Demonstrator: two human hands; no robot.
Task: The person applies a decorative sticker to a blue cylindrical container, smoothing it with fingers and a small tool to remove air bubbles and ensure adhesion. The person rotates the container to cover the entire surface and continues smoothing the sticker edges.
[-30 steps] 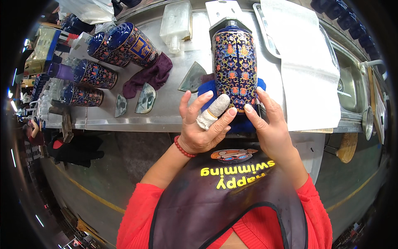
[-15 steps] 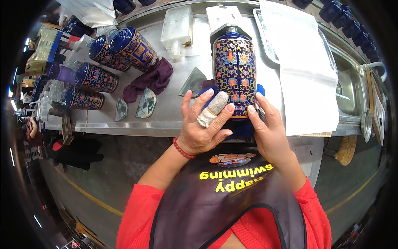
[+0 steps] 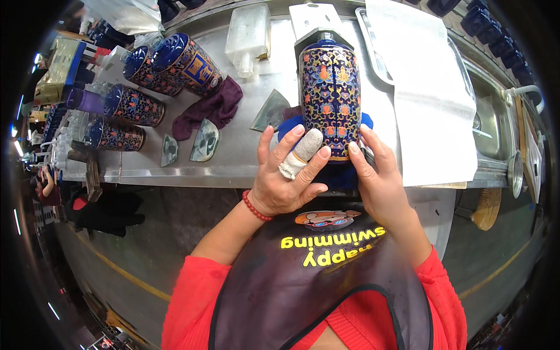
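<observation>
Surface (image 3: pixel 251 153): one, shiny metal
Clasped bottle (image 3: pixel 330 93): one, glossy dark-blue, floral, neck pointing away, over blue cloth (image 3: pixel 366 121)
Grip: left hand (image 3: pixel 283 178) and right hand (image 3: pixel 380 178) clasping its base between fingertips
Left-side bottles (image 3: pixel 135 105): four, similar; one bears gold characters
Wedge-shaped plates (image 3: pixel 205 140): three, greenish
Apron (image 3: pixel 303 291): dark, yellow lettering

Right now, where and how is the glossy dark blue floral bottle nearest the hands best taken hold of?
Probably around the middle of the glossy dark blue, floral-patterned bottle, with the left hand coming from its left and the right hand from its right: its body is broad, with two long sides, while the neck, pointing away from the person, is narrow.
</observation>
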